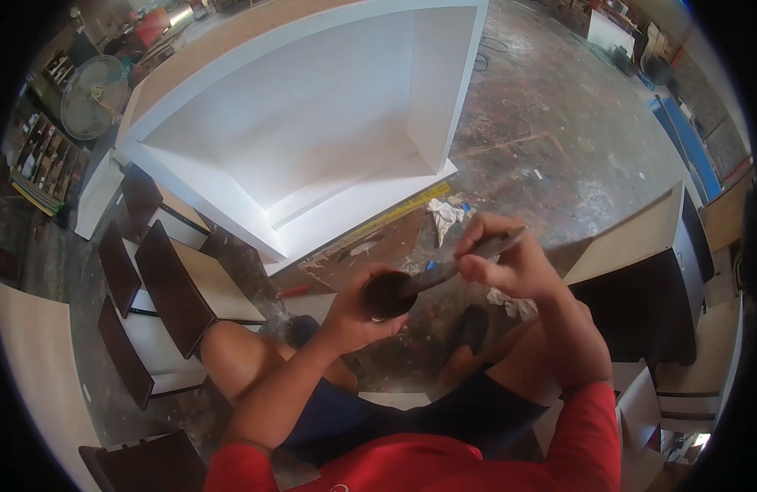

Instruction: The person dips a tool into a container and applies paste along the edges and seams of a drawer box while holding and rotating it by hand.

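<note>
My left hand (354, 316) is wrapped around a small round can (389, 297), its dark mouth facing up toward me. What is inside looks dark and cannot be made out. My right hand (506, 258) pinches a thin flat stick-like tool (442, 275) with a wider grey upper end. The tool slants down to the left, and its lower end reaches into the can's mouth. Both hands are above the floor between my knees. Just beyond them stands a white open-fronted cabinet (313, 115) with a curved edge.
Several dark-fronted drawers (177, 287) stand on the left. A dark cabinet piece (641, 295) is at the right. Crumpled paper (446, 215) and a yellow strip (407, 205) lie by the cabinet base. A fan (94, 97) stands at the far left.
</note>
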`<state>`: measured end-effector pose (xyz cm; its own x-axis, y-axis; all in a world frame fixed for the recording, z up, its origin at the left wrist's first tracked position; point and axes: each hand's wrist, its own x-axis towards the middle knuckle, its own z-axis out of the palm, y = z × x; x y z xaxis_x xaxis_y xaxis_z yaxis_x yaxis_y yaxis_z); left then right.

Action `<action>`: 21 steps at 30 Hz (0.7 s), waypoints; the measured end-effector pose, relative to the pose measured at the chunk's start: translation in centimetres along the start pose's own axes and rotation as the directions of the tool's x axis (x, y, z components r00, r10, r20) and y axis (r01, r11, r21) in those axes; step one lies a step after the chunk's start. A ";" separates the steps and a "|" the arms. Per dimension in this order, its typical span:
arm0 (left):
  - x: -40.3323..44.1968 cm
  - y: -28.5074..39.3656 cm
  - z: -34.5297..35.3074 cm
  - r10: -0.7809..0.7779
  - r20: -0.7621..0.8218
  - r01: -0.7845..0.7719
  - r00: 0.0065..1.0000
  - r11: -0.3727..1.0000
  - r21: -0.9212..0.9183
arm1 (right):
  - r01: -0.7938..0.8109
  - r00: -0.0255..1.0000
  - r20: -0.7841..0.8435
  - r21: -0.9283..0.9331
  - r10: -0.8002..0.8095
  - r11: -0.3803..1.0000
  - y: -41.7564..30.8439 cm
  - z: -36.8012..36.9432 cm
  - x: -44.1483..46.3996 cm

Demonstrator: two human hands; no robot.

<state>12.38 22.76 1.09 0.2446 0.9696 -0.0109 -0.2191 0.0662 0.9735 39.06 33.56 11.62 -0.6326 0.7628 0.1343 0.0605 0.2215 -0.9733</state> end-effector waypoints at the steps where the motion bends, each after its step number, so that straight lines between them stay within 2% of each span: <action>1: 0.0 -0.1 -0.1 0.002 -0.016 -0.002 1.000 1.000 -0.002 | -0.002 1.000 0.022 -0.053 0.003 0.999 0.1 -0.5 0.1; 2: 0.0 -0.2 -0.1 0.005 -0.033 -0.006 0.999 1.000 -0.005 | -0.018 1.000 -0.004 -0.071 0.018 0.997 0.1 -1.0 -0.1; 4: 0.2 -0.2 -0.3 0.110 -0.027 -0.107 0.994 0.988 0.110 | -0.049 0.997 -0.056 -0.106 0.044 0.993 0.0 -2.0 -0.4; 5: 0.4 -0.2 -0.4 0.161 -0.019 -0.156 0.987 0.974 0.167 | 0.054 0.998 -0.021 -0.101 -0.056 0.993 0.1 -2.2 -0.2; 7: 0.3 0.6 -0.3 0.109 -0.048 -0.098 0.993 0.976 0.196 | 0.254 0.967 0.038 -0.076 -0.252 0.964 0.7 -2.4 0.0; 10: 0.2 0.4 -0.5 0.076 -0.045 -0.067 0.996 0.983 0.168 | 0.290 0.944 0.200 -0.129 -0.262 0.948 0.3 -1.9 0.4; 13: 0.4 -0.4 -0.6 0.117 -0.035 -0.109 0.993 0.980 0.168 | 0.156 0.980 0.136 -0.060 -0.146 0.986 1.0 -3.4 0.1; 17: 0.3 -0.2 -0.4 0.200 -0.032 -0.192 0.979 0.969 0.157 | 0.167 0.984 0.061 0.022 -0.168 0.986 0.2 -3.4 -0.2; 21: 0.3 0.7 0.1 0.124 -0.027 -0.117 0.992 0.975 0.189 | 0.032 0.998 0.054 -0.010 -0.032 0.999 0.2 -1.6 -0.2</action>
<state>12.43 23.06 1.83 0.1902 0.9762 0.1039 -0.0635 -0.0934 0.9936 40.45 34.44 11.72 -0.6746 0.7218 0.1547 0.0475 0.2516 -0.9667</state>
